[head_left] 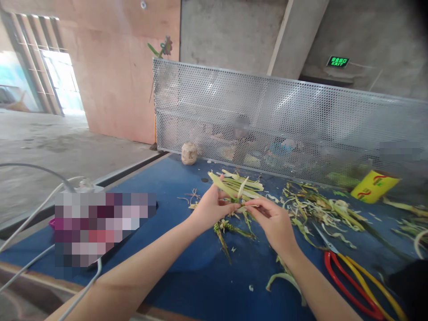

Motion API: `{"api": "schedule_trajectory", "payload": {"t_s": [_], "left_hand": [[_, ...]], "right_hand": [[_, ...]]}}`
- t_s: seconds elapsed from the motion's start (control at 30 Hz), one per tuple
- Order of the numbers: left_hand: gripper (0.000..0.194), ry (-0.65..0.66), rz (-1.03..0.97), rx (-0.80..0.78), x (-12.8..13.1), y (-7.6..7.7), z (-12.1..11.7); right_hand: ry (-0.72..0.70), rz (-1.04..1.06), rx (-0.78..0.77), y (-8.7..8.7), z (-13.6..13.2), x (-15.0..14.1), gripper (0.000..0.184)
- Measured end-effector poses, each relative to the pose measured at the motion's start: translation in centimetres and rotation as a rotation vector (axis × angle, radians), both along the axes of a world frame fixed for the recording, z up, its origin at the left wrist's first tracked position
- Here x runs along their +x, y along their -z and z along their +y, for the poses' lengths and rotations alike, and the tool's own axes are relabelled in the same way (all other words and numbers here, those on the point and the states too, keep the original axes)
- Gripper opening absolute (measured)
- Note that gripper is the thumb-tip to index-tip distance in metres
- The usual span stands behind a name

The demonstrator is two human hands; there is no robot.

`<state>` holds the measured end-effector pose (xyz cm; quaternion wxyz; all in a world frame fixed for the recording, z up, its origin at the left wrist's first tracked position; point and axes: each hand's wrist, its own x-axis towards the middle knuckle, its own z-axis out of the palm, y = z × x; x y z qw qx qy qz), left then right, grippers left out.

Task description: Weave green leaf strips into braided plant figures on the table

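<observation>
My left hand (213, 207) is closed around pale green leaf strips (222, 185) that look like corn husk; one flat end sticks up past the thumb. Close beside it, my right hand (271, 218) pinches a thin end of leaf strip between thumb and fingertips. The fingertips of both hands nearly meet. Just beyond them lies a bundle of flat strips (252, 183) on the blue table (194, 276). Under the hands is a braided green piece (225, 228) with loose ends. Exactly where the strips join is hidden by my fingers.
Scissors (347, 276) with red and yellow handles lie at right. Leaf scraps (321, 209) cover the right side, near a yellow roll (376, 185). A perforated metal screen (267, 120) borders the back, with a pale roll of tape (189, 154) before it. White cables (28, 223) run at left.
</observation>
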<state>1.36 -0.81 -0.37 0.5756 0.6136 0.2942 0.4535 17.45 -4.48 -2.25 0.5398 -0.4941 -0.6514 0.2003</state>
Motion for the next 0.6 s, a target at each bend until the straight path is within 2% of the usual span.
{"api": "schedule_trajectory", "payload": {"t_s": [0.17,0.27,0.43,0.6], "left_hand": [[0.069,0.021,-0.018,0.013,0.0,0.4,0.3],[0.073,-0.016,0.007,-0.011,0.0,0.1,0.1],[0.080,-0.065,0.072,0.027,0.1,-0.1,-0.1],[0.084,-0.032,0.070,0.018,0.1,0.1,-0.2]], "right_hand": [[0.013,0.066,-0.029,-0.3,-0.3,-0.3,0.011],[0.015,0.145,-0.083,-0.4,-0.4,-0.5,0.012],[-0.085,0.345,-0.273,0.3,0.3,-0.1,0.020],[-0.171,0.499,-0.400,1.0,0.6,-0.1,0.024]]}}
